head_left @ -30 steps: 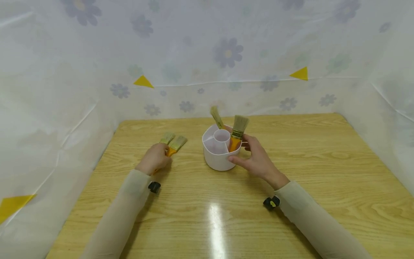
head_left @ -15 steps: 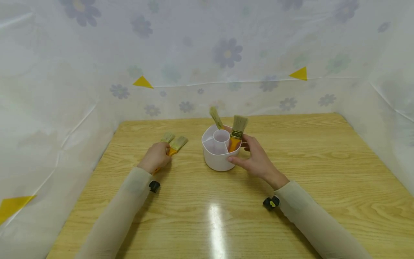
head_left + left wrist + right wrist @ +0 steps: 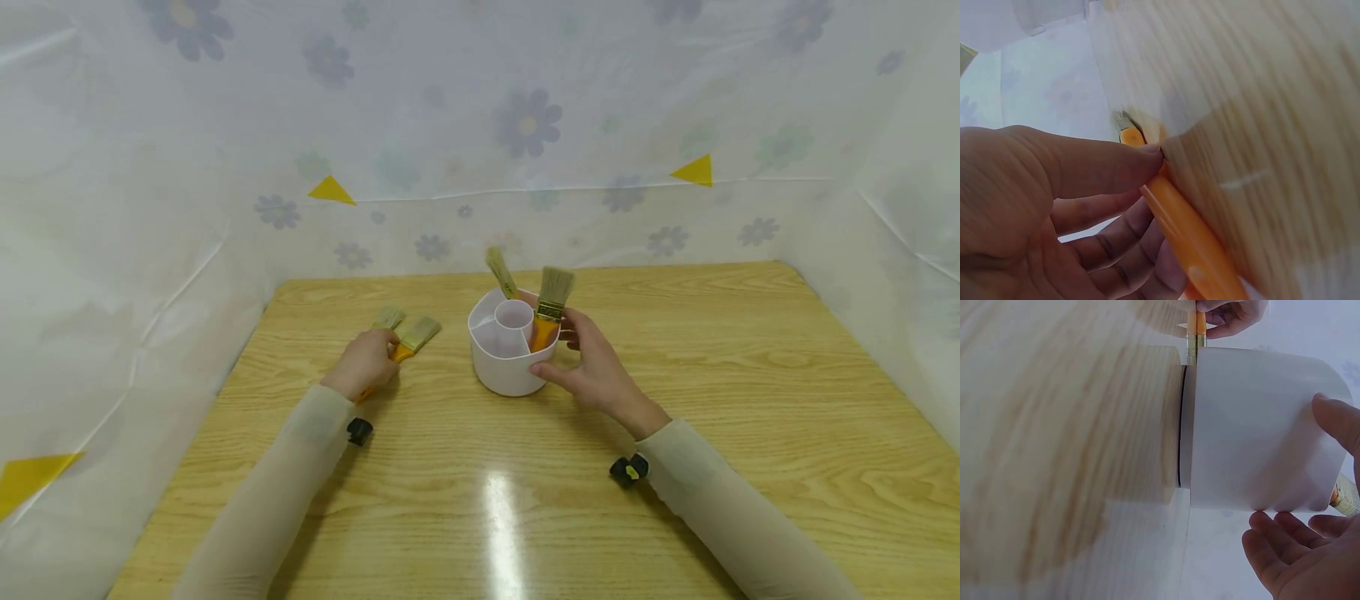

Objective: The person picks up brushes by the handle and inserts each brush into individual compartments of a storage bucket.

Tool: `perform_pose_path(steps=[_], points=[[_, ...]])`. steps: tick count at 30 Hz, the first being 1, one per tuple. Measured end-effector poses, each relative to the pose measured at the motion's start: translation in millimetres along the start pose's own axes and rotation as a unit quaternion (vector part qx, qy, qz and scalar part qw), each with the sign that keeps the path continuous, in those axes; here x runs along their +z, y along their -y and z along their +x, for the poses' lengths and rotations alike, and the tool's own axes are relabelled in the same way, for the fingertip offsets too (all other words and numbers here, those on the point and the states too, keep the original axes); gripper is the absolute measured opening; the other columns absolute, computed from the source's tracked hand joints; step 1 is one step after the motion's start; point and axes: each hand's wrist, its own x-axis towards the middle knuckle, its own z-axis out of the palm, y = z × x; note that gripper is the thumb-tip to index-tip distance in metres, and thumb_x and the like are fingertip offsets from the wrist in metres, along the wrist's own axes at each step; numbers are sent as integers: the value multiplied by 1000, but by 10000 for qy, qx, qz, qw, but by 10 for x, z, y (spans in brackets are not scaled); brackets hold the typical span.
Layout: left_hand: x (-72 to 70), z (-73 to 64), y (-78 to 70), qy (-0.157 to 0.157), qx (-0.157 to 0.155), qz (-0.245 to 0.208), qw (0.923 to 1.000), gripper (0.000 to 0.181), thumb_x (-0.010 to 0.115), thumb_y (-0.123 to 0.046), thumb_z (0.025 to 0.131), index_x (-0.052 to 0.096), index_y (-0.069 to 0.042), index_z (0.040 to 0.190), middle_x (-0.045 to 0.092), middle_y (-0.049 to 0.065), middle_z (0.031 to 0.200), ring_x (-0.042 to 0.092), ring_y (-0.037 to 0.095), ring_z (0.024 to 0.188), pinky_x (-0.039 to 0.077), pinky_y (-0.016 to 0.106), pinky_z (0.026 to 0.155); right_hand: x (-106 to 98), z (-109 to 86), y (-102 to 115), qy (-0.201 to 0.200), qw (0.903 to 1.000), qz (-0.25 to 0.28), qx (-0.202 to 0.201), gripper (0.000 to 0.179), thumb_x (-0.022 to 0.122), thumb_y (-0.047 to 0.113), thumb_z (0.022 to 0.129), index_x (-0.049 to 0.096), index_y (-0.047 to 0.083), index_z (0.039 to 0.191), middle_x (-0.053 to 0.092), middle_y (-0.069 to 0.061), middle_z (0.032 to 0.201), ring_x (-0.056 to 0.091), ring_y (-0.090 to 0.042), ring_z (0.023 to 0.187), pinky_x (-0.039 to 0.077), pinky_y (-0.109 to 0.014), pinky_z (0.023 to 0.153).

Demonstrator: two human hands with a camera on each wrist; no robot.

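In the head view my left hand pinches a paintbrush by its orange handle, low over the wooden table. Beside it another paintbrush shows its bristles past my fingers. The left wrist view has my thumb and fingertips on an orange handle. My right hand grips the side of a white divided holder, thumb at the front and fingers round the far side. Two brushes stand bristles up in the holder: a wide paintbrush at the right and a tilted paintbrush at the back.
The wooden table reaches back to a flower-patterned sheet. White sheeting also hangs at the left and right sides. Yellow triangles are fixed to the sheeting.
My left hand has shifted slightly to the right, and the nearer paintbrush has swung a little away from the other one. My right hand and the holder have stayed nearly still.
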Motion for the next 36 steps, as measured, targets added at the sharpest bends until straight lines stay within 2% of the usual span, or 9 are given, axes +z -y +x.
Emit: perform_pose_path(steps=[9,20,23,29,36], points=[[-5,-19,-15,-21,52,-16,10000,46,60,-4,84,54,2,130,61,19,117,58,30,96,49,44,82,-10,-4,8,-19,10000,71,14,89,80,38,77,31,9,146,44,-11,137,45,-28,121,37,-50,101],[-3,-73,-62,-179,127,-90,9997,48,62,-2,82,55,1,129,64,18,109,60,29,94,50,43,78,-6,-18,77,15,9995,190,252,78,80,16,78,32,0,138,41,-21,136,43,-39,121,34,-54,102],[0,-78,-74,-266,135,-92,9995,48,62,-2,82,55,0,129,64,16,105,60,29,90,50,44,76,-9,-20,66,35,9996,182,231,80,80,19,78,31,1,139,42,-19,136,44,-36,121,34,-54,102],[4,-91,-95,-458,146,-216,9986,50,59,-1,81,53,1,130,64,16,101,60,30,87,50,43,73,-8,-21,-10,19,9998,168,71,85,81,34,76,33,7,141,43,-11,137,45,-29,121,36,-50,101],[-3,-147,-168,-798,163,-230,9964,50,62,-3,82,53,1,130,63,14,97,58,27,80,49,41,69,11,-5,-26,-7,9998,174,-98,89,81,39,75,33,6,143,42,-11,138,45,-29,121,38,-50,100]])
